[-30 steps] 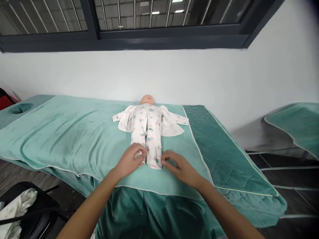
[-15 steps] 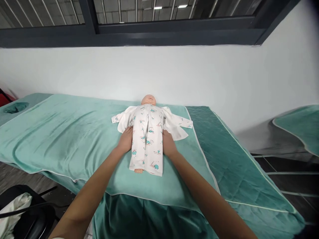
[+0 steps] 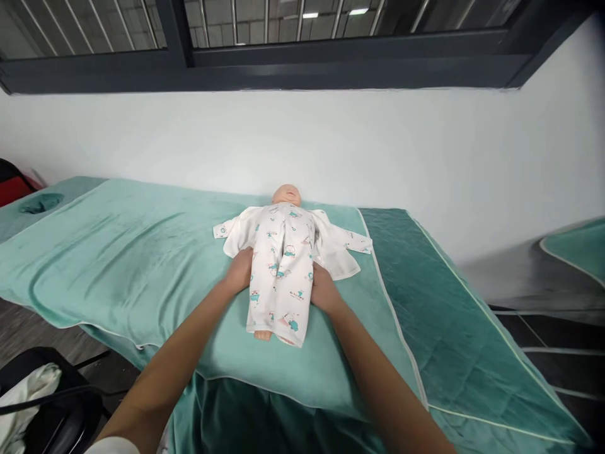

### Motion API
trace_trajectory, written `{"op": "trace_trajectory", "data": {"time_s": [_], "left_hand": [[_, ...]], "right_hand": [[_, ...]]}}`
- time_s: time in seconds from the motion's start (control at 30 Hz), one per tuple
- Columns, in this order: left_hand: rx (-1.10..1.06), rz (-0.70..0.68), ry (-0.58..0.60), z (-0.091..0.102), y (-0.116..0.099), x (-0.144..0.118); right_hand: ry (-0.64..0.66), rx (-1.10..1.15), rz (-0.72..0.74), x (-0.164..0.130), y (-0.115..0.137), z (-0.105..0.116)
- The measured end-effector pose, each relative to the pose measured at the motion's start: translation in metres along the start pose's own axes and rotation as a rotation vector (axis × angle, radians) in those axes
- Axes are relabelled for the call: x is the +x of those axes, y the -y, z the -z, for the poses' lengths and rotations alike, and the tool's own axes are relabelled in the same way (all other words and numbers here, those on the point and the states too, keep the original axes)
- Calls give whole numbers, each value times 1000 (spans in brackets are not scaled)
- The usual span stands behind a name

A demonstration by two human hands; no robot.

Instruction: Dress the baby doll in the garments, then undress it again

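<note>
A baby doll [image 3: 286,194] lies on its back on the bed, its head toward the wall. White baby pants [image 3: 280,277] with a teal print cover its front from the chest down, and a bare foot [image 3: 263,335] shows below one leg. Beneath them a white baby shirt [image 3: 338,252] is spread open, sleeves out to both sides. My left hand [image 3: 240,270] is closed on the left edge of the pants, and my right hand [image 3: 324,287] is closed on the right edge. Fabric partly hides the fingertips of both hands.
Light green sheeting [image 3: 132,252] covers the bed, with a darker quilted cover [image 3: 449,315] to the right. A white wall [image 3: 302,139] and barred window stand behind. A black chair [image 3: 70,403] with cloth on it is at lower left.
Both hands have slid slightly down along the pants' sides, and the pants' lower hem has shifted a little. The whole view has moved slightly.
</note>
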State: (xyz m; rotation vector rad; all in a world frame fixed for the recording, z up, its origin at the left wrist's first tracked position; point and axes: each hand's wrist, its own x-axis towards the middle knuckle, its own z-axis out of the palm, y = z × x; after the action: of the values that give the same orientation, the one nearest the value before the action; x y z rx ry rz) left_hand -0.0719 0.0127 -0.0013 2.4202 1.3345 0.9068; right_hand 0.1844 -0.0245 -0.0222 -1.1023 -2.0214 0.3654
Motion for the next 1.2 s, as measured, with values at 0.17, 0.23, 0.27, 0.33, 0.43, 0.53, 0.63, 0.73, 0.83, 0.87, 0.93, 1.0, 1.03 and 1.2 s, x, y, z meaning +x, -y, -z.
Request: {"op": "trace_trajectory", "data": {"time_s": [0.17,0.23,0.27,0.33,0.43,0.53,0.63,0.73,0.83,0.87,0.93,1.0,1.03,1.2], "left_hand": [[110,-73,48,10,-1,-22],[155,-97,70,12,0,-27],[170,-107,81,13,1,-28],[194,-107,90,14,2,-28],[227,-74,91,13,1,-25],[280,32,51,13,-2,-23],[337,167,-21,12,-3,-22],[371,274,-106,10,-3,-22],[401,408,-219,10,0,-23],[410,463,-255,10,2,-23],[427,563,-312,11,3,-24],[449,630,-354,11,4,-24],[460,651,-368,12,5,-25],[416,699,-386,14,9,-27]], "right_hand": [[15,-77,2,-8,1,6],[45,-124,1,-13,2,8],[57,-155,0,-16,2,9],[69,-212,7,-20,3,11],[77,-208,23,-24,5,13],[100,-154,-4,-23,9,16],[97,-135,-47,-22,13,18],[10,-208,-107,-21,15,22],[-99,-346,-159,-20,16,24],[-110,-383,-184,-20,17,24],[-110,-441,-257,-21,19,23],[-120,-463,-336,-22,22,22],[-135,-443,-372,-23,22,21],[-344,-266,-420,-17,-5,36]]}}
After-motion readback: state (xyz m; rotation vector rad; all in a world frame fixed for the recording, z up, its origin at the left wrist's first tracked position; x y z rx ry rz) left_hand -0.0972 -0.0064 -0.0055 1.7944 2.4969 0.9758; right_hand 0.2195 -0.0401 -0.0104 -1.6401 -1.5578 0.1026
